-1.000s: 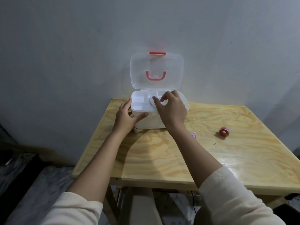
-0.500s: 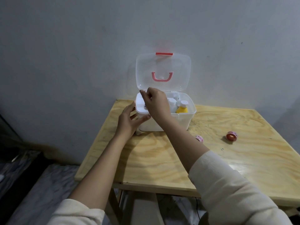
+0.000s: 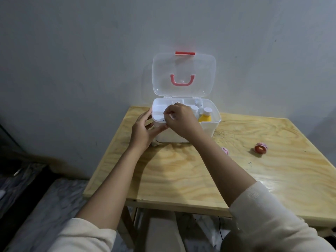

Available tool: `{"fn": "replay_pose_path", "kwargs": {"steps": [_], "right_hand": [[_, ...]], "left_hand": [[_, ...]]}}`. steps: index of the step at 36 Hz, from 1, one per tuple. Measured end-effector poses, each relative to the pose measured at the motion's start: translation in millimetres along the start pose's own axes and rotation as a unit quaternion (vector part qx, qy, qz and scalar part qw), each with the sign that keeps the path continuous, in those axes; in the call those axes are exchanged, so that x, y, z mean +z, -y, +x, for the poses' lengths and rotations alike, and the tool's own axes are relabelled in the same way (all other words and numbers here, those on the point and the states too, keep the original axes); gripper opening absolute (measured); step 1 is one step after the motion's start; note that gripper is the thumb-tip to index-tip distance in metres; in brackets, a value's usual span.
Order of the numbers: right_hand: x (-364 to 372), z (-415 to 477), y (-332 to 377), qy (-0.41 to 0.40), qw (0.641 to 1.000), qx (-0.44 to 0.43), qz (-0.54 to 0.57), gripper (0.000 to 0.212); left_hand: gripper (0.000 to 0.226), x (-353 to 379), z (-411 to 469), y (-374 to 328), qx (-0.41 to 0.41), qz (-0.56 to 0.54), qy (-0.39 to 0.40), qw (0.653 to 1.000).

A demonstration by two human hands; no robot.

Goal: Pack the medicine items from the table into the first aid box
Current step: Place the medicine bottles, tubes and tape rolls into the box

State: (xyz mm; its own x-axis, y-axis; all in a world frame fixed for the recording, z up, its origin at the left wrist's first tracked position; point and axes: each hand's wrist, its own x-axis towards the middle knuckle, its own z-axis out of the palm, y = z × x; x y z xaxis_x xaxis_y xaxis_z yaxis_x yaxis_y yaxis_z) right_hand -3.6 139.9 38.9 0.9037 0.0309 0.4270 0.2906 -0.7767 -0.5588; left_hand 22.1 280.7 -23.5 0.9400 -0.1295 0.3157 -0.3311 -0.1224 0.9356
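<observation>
The white first aid box (image 3: 209,130) stands open at the back of the wooden table (image 3: 181,171), its clear lid (image 3: 183,70) with a red handle upright against the wall. A white divided tray (image 3: 160,108) sits over the box's left half. My right hand (image 3: 181,121) pinches the tray's front edge. My left hand (image 3: 143,132) grips the box's left front corner. A yellow bottle with a white cap (image 3: 205,117) and white bottles stand in the exposed right half. A red tape roll (image 3: 260,147) and a pink roll (image 3: 225,150) lie on the table to the right.
The grey wall is right behind the box. The table's left edge runs close beside my left hand, with dark floor below. A wide stretch of bare tabletop lies in front of the box and to its right.
The tray covered the whole box top a second ago; my right hand has slid it to the left, uncovering the bottles. My left hand stayed on the box's corner.
</observation>
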Motion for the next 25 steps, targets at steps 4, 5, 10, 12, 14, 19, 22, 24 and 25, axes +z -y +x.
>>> {"fn": "replay_pose_path", "kwargs": {"steps": [4, 5, 10, 12, 14, 19, 22, 24, 25], "right_hand": [[-7, 5, 3, 0.036, 0.999, 0.037, 0.009, 0.021], [-8, 6, 3, 0.044, 0.998, 0.044, 0.012, 0.02], [-7, 10, 4, 0.023, 0.997, 0.06, 0.033, 0.014], [-6, 11, 5, 0.013, 0.997, 0.065, 0.034, 0.019], [-5, 12, 6, 0.013, 0.997, 0.062, 0.032, 0.021], [-6, 11, 8, 0.036, 0.998, 0.055, 0.011, 0.022], [-9, 11, 7, 0.04, 0.997, 0.059, 0.01, 0.02], [-10, 12, 7, 0.034, 0.997, 0.065, 0.015, 0.017], [-10, 12, 7, 0.03, 0.997, 0.067, 0.018, 0.015]], "left_hand": [[0.087, 1, -1, 0, -0.003, -0.01, 0.001, 1.0], [0.086, 1, -1, 0, -0.004, -0.011, 0.0, 1.0], [0.078, 2, -1, -1, -0.004, -0.012, -0.013, 1.0], [0.078, 3, -1, -1, -0.005, -0.011, -0.018, 1.0], [0.08, 3, -1, -1, -0.007, -0.011, -0.021, 1.0], [0.077, 3, 0, -1, -0.001, 0.001, -0.019, 1.0], [0.079, 3, -1, -1, -0.005, 0.003, -0.014, 1.0], [0.081, 3, -2, -1, -0.008, -0.001, -0.013, 1.0], [0.08, 3, -2, -1, -0.008, -0.001, -0.014, 1.0]]}}
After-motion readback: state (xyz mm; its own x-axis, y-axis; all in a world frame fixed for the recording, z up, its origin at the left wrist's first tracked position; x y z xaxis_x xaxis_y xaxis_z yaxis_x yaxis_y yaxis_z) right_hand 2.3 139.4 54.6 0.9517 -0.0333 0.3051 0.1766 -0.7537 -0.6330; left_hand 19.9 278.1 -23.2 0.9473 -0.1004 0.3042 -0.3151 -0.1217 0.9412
